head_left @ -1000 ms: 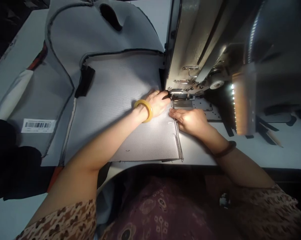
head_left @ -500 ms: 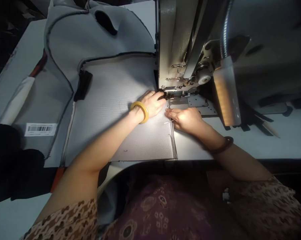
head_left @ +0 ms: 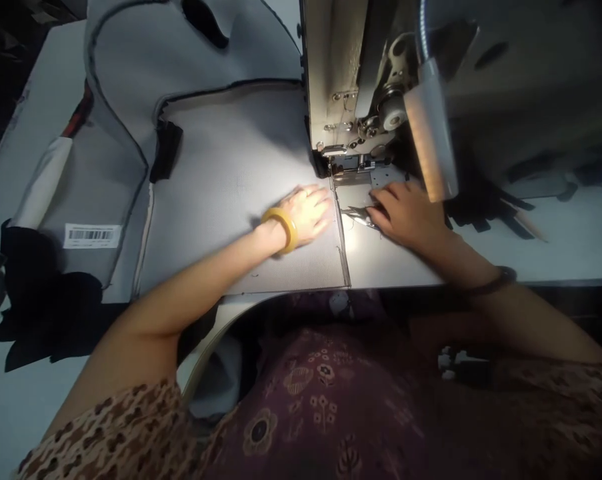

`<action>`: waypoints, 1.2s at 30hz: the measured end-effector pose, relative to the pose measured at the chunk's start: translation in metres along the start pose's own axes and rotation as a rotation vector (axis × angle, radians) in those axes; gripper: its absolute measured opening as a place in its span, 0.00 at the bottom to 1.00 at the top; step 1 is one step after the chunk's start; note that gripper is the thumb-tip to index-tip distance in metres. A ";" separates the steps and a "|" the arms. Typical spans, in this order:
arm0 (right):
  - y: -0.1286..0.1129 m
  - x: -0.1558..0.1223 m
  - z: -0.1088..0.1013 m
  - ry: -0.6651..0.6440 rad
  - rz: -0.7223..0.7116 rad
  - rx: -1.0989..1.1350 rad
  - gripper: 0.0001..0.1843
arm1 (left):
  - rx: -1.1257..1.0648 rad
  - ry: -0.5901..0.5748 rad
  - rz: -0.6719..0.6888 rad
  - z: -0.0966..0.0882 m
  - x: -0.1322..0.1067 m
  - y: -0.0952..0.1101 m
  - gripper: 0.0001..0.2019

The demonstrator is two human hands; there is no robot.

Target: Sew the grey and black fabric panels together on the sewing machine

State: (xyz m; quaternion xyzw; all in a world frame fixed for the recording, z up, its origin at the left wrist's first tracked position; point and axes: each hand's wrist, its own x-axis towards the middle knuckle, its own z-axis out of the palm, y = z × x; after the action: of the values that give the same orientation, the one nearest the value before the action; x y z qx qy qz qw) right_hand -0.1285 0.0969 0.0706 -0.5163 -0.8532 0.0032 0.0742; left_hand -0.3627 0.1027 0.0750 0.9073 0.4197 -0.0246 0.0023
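My left hand (head_left: 307, 211), with a yellow bangle at the wrist, lies flat with fingers stretched out on a grey mesh fabric panel (head_left: 231, 193), close to its dark-bound right edge. My right hand (head_left: 411, 213) rests on the table just right of that edge, fingers curled round small metal thread snips (head_left: 359, 215) whose tips point left towards the fabric. The sewing machine's presser foot (head_left: 341, 163) stands just beyond both hands, with nothing under it that I can make out.
The sewing machine head (head_left: 361, 73) and its lit lamp (head_left: 428, 127) fill the upper right. More grey padded pieces (head_left: 145, 60) lie at the back left, one with a barcode label (head_left: 91, 235). Dark cloth (head_left: 41, 307) is heaped at the left edge.
Both hands have drawn back from the presser foot towards me. The left hand now lies flat on the fabric. The right hand has shifted right onto the bare table with the snips.
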 end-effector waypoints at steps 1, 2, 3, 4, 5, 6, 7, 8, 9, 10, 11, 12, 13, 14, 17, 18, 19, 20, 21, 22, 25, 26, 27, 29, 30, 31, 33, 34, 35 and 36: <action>0.005 -0.003 0.001 0.024 0.016 -0.011 0.23 | -0.021 -0.037 0.002 -0.005 -0.011 0.010 0.23; 0.008 -0.005 0.002 0.057 0.022 -0.021 0.23 | -0.045 -0.068 0.002 -0.009 -0.023 0.021 0.26; 0.009 -0.008 0.002 0.090 0.015 -0.024 0.23 | -0.067 -0.086 0.004 -0.013 -0.035 0.031 0.29; 0.008 -0.010 0.001 0.116 -0.014 -0.012 0.22 | -0.080 -0.082 0.009 -0.016 -0.046 0.041 0.32; 0.005 -0.012 0.001 0.141 -0.053 0.007 0.21 | -0.081 -0.052 0.020 -0.017 -0.056 0.051 0.35; 0.001 -0.014 0.000 0.161 -0.097 0.024 0.19 | -0.066 -0.006 0.023 -0.016 -0.065 0.060 0.37; -0.005 -0.017 0.001 0.180 -0.141 0.037 0.18 | -0.040 0.045 0.015 -0.014 -0.072 0.068 0.38; -0.012 -0.020 0.002 0.195 -0.184 0.045 0.17 | -0.011 0.097 0.004 -0.011 -0.077 0.075 0.35; -0.019 -0.022 0.003 0.209 -0.222 0.050 0.16 | 0.011 0.150 -0.011 -0.008 -0.081 0.081 0.32; -0.027 -0.024 0.006 0.224 -0.252 0.053 0.16 | 0.025 0.204 -0.029 -0.004 -0.084 0.086 0.28; -0.033 -0.025 0.009 0.241 -0.270 0.059 0.16 | 0.030 0.255 -0.044 -0.001 -0.086 0.090 0.25; -0.039 -0.025 0.011 0.261 -0.277 0.070 0.16 | 0.026 0.300 -0.056 0.002 -0.087 0.093 0.23; -0.043 -0.024 0.014 0.281 -0.277 0.085 0.16 | 0.015 0.337 -0.061 0.003 -0.088 0.095 0.22; -0.046 -0.023 0.016 0.298 -0.276 0.101 0.16 | 0.004 0.358 -0.065 0.003 -0.089 0.097 0.22; -0.050 -0.017 0.021 0.305 -0.289 0.142 0.16 | 0.015 0.313 -0.085 0.003 -0.090 0.096 0.25; -0.050 -0.015 0.022 0.298 -0.292 0.151 0.16 | 0.035 0.280 -0.091 0.003 -0.090 0.095 0.26; -0.049 -0.014 0.023 0.291 -0.290 0.160 0.16 | 0.065 0.255 -0.096 0.003 -0.089 0.093 0.27; -0.048 -0.013 0.024 0.283 -0.285 0.169 0.16 | 0.102 0.244 -0.099 0.004 -0.087 0.091 0.26; -0.048 -0.012 0.025 0.276 -0.278 0.177 0.16 | 0.139 0.249 -0.096 0.006 -0.085 0.088 0.24; -0.048 -0.012 0.026 0.267 -0.271 0.185 0.16 | 0.173 0.265 -0.087 0.007 -0.083 0.086 0.21; -0.047 -0.011 0.028 0.239 -0.252 0.203 0.16 | 0.217 0.310 -0.024 0.012 -0.079 0.081 0.17; -0.046 -0.011 0.029 0.232 -0.246 0.206 0.17 | 0.213 0.310 0.006 0.013 -0.078 0.080 0.16; -0.046 -0.011 0.030 0.225 -0.240 0.210 0.17 | 0.211 0.310 0.030 0.013 -0.078 0.079 0.16; -0.045 -0.009 0.031 0.213 -0.228 0.217 0.17 | 0.233 0.315 0.064 0.014 -0.079 0.078 0.16; -0.045 -0.007 0.031 0.203 -0.226 0.215 0.17 | 0.258 0.321 0.077 0.014 -0.080 0.078 0.16; -0.045 -0.006 0.031 0.190 -0.229 0.207 0.17 | 0.287 0.331 0.090 0.014 -0.080 0.078 0.16; -0.045 -0.001 0.029 0.156 -0.252 0.163 0.17 | 0.333 0.359 0.116 0.014 -0.081 0.077 0.15; -0.044 0.001 0.027 0.142 -0.268 0.129 0.18 | 0.344 0.372 0.127 0.014 -0.081 0.077 0.15; -0.044 0.004 0.024 0.127 -0.294 0.086 0.18 | 0.342 0.379 0.134 0.014 -0.081 0.077 0.14; -0.044 0.007 0.022 0.112 -0.328 0.042 0.19 | 0.327 0.379 0.137 0.013 -0.081 0.077 0.14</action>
State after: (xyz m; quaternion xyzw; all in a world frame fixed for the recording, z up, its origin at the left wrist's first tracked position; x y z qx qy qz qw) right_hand -0.1731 0.0837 0.0535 -0.3678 -0.9203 -0.0197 0.1318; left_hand -0.3568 -0.0088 0.0641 0.9104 0.3405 0.0789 -0.2213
